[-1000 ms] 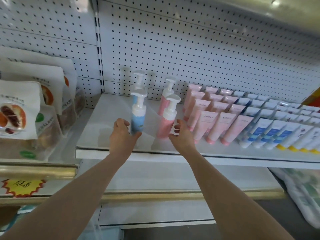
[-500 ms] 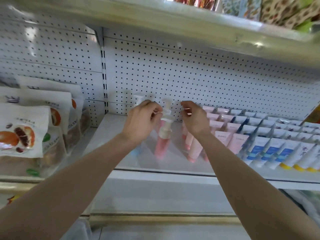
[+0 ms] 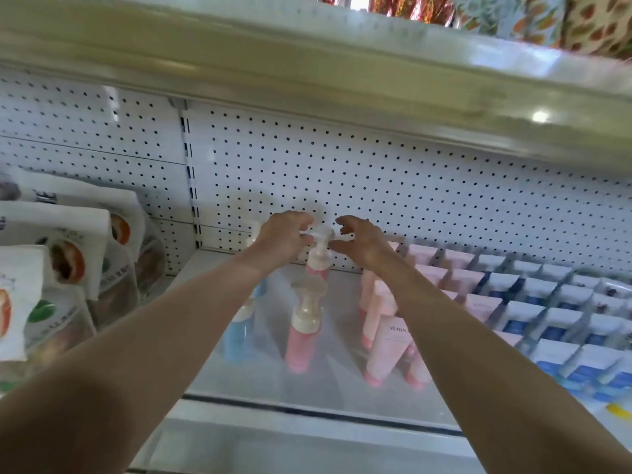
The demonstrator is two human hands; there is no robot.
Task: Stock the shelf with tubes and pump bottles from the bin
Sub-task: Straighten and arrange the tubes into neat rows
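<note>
Two pink pump bottles stand one behind the other on the white shelf [image 3: 270,381]. My left hand [image 3: 284,239] pinches the white pump head of the rear pink pump bottle [image 3: 317,268], close to the pegboard. My right hand [image 3: 360,242] hovers just right of that pump head with fingers spread and curved, holding nothing. The front pink pump bottle [image 3: 301,336] stands free. A blue pump bottle [image 3: 239,333] stands to its left, partly behind my left forearm. Pink tubes [image 3: 388,340] stand to the right, partly hidden by my right forearm.
Rows of blue-and-white tubes [image 3: 547,302] fill the shelf's right side. Snack bags [image 3: 65,258] stand on the neighbouring shelf at left. The pegboard back wall [image 3: 342,183] is right behind the hands, and the upper shelf's edge [image 3: 307,73] hangs overhead.
Both hands went from the front bottles to the rear pink bottle's pump head. The view tilted up and drew closer. My right hand's fingers have spread a little.
</note>
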